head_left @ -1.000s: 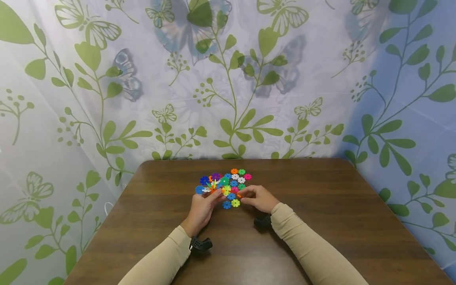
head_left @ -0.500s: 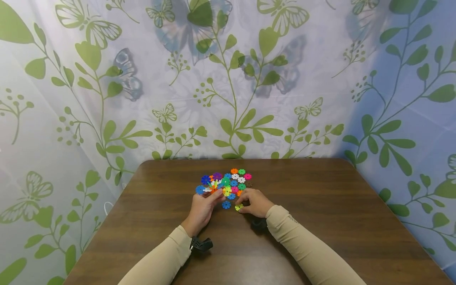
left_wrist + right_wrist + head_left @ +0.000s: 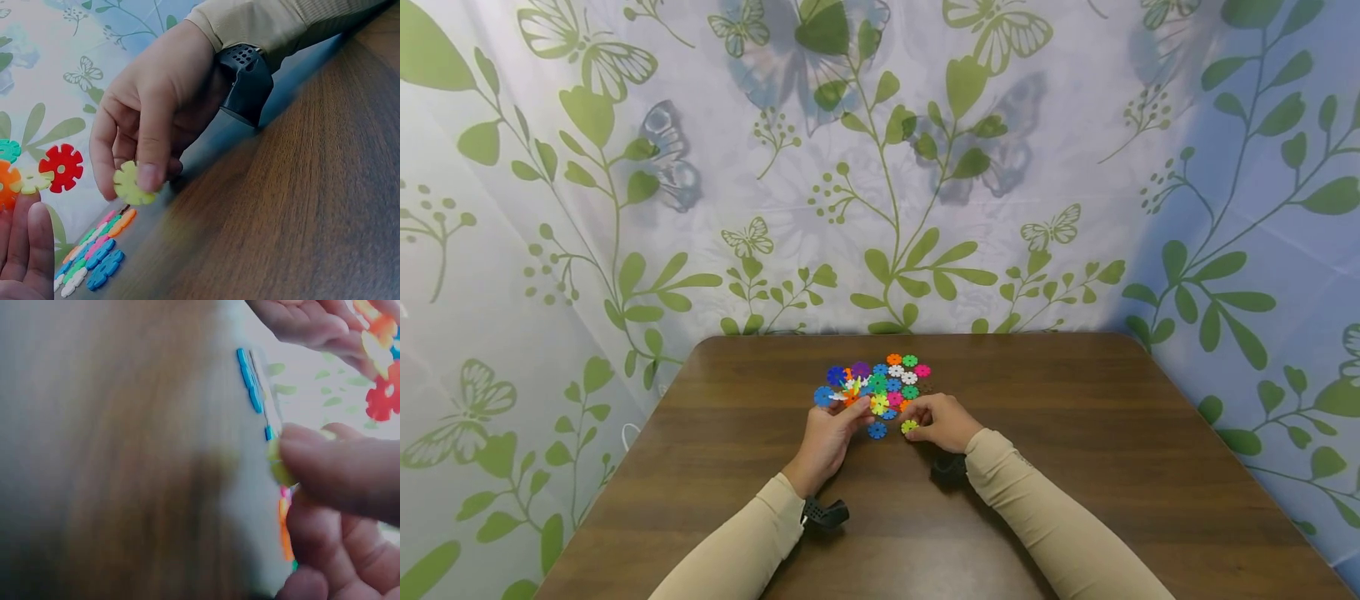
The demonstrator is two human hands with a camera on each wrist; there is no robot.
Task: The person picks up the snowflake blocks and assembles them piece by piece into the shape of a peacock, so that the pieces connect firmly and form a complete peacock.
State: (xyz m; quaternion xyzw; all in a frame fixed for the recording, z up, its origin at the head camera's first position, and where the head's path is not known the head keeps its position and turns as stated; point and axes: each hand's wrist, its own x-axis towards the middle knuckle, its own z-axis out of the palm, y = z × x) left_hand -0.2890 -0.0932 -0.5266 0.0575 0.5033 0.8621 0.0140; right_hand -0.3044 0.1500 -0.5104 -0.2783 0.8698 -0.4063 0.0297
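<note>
Pinching a yellow disc (image 3: pixel 127 182), the right hand's (image 3: pixel 946 422) grip sits over the desk (image 3: pixel 910 533), right of and apart from the joined cluster (image 3: pixel 851 400) the left hand (image 3: pixel 829 432) grasps.

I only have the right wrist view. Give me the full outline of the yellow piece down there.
Observer: The left wrist view shows the yellow piece as a flat, flower-like disc with a notched edge, pinched by the right grip.
Operator: Now the other side. Name a colour I'm missing.
Observer: Purple. In the head view, a purple disc sits on the far side of the cluster in the left grip.
Operator: Tell me which loose ones lie farthest away.
Observer: An orange disc and a green disc, side by side on the table.
</note>
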